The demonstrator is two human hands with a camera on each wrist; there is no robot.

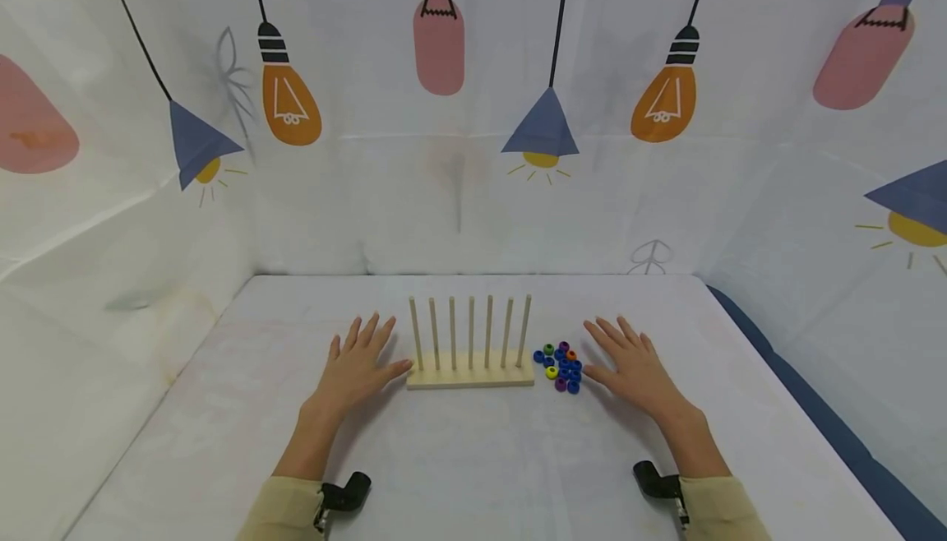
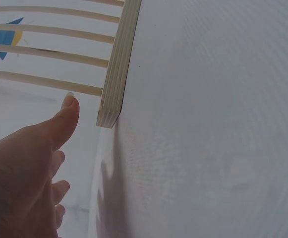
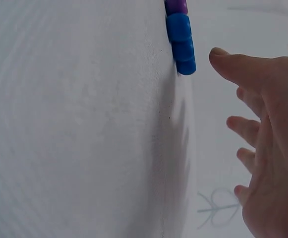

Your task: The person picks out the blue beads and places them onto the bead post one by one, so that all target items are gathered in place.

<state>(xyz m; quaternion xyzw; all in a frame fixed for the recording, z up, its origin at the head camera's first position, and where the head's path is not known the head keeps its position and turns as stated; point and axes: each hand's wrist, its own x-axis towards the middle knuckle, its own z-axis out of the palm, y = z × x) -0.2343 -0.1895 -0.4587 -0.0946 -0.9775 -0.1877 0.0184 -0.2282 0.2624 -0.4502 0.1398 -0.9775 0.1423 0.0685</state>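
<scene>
A pale wooden rack (image 1: pixel 470 378) with a row of several upright pegs stands on the table in the head view. Left of it my left hand (image 1: pixel 360 364) is spread with straight fingers, thumb tip right by the rack's left end. In the left wrist view that thumb (image 2: pixel 65 119) points toward the nearest peg (image 2: pixel 44 82). A cluster of small beads (image 1: pixel 565 370), mostly blue with some yellow, green, orange and purple, lies just right of the rack. My right hand (image 1: pixel 635 367) hovers beside the beads, fingers spread and holding nothing. Blue beads (image 3: pixel 182 44) show near its thumb in the right wrist view.
The white-covered table (image 1: pixel 473 459) reaches back to a white curtain (image 1: pixel 473 196) printed with lamps and bulbs. Similar cloth hangs on both sides. Dark blue fabric (image 1: pixel 814 409) runs along the table's right edge. A black wrist camera (image 1: pixel 346 492) sits at my left sleeve.
</scene>
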